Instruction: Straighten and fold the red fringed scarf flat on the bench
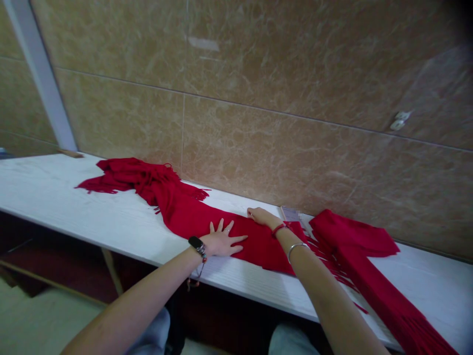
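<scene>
A red fringed scarf point(195, 217) lies lengthwise on the white tabletop, flat in the middle and bunched up at its left end. My left hand point(222, 240) rests palm down on the flat part with its fingers spread. At the scarf's far edge, the fingers of my right hand point(262, 216) are closed on the cloth, their tips partly hidden. Fringe shows at the right end, past my right forearm. Another red length of scarf point(354, 239), folded, lies to the right, and its fringed end hangs toward the front edge.
The narrow white table point(121, 222) runs along a brown marbled tile wall point(295, 64). A flat greyish rectangular item point(290, 213) lies against the wall behind my right wrist. A small white fixture point(400, 121) is on the wall. Dark shelf space lies beneath the table.
</scene>
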Available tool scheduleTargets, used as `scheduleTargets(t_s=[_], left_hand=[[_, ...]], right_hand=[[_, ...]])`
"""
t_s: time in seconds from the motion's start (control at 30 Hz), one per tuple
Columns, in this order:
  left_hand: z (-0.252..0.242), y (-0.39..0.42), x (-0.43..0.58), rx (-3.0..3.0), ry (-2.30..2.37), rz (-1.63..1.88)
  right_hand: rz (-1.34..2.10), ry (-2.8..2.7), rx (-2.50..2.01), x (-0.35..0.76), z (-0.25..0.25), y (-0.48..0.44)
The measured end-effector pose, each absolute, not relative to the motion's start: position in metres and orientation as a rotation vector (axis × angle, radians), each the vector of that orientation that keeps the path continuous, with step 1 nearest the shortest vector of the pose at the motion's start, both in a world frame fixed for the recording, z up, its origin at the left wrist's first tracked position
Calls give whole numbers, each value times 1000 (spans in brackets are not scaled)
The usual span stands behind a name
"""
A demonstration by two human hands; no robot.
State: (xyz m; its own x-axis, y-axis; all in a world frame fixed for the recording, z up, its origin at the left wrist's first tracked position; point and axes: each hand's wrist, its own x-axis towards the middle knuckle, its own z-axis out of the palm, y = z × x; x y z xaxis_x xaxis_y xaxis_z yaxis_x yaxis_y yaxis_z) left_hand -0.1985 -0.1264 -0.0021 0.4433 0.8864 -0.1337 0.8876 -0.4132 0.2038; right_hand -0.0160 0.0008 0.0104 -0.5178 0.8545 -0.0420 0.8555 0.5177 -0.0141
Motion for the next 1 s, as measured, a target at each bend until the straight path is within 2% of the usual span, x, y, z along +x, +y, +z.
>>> scheduleTargets(t_s=[0.27,0.47,0.53,0.67,0.83,1.0], left_hand=[[1,-131,-201,2495,1520,15],[2,-113,-224,2473,1840,193],[2,-107,-234,2374,1942,131],[1,-102,-243,2193,1979,-23],[-1,-96,-236,2363,1948,47],[-3,-82,-244,2245,1953,-18]], right_hand=[[48,2882,1563,-12,9,-10],[1,3057,1381,-40,4,-22],[-113,3023,1272,-48,-9,-28],[-172,2921,1357,-51,-25,-37],[-47,2951,1465,-54,-16,-55],[-225,2893,1475,-63,-12,-84]])
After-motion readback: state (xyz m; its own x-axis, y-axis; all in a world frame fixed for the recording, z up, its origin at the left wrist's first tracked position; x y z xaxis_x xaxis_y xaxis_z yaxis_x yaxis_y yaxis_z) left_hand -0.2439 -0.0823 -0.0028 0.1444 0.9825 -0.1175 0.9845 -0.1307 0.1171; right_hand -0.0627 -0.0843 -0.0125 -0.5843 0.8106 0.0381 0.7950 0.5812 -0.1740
